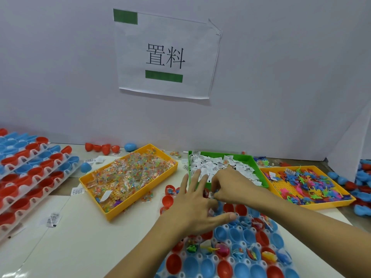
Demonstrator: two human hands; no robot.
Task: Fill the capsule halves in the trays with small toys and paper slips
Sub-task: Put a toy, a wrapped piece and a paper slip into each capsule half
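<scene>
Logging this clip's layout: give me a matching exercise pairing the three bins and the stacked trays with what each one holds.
Column one:
1. Left yellow bin
2. Green bin
3. Right yellow bin
4. Stacked trays

Column two:
A. White paper slips
B. Loose colourful toy dinosaurs
C. Red and blue capsule halves, empty
D. Small clear packets of coloured bits

Pairs: 1-D, 2-A, 3-B, 4-C
</scene>
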